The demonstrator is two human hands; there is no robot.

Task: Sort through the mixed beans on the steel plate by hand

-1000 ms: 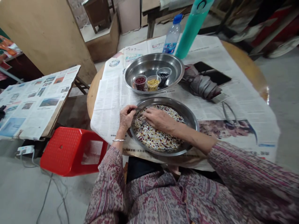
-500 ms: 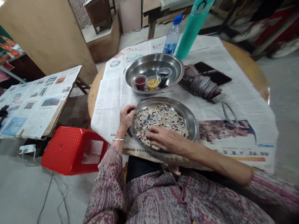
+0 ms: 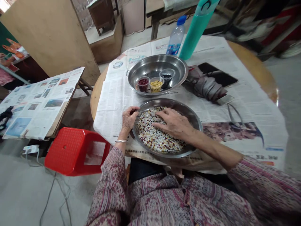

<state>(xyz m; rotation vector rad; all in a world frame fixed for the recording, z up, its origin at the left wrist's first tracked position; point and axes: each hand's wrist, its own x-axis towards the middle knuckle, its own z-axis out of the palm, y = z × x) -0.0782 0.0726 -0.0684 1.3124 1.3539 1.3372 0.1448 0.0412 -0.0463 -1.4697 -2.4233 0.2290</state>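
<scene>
Through your head camera, your left hand sits curled at the near-left rim of a steel plate; you can't tell whether its fingers have hold of anything. Your right hand lies open, fingers spread, pressing on the mixed beans that fill the plate. The plate rests on newspaper spread over a round wooden table. Just beyond it, a steel bowl holds three small cups: red beans, yellow beans and black beans. Past the bowl stand a plastic bottle and a teal flask. A red stool sits by the table, to your left.
</scene>
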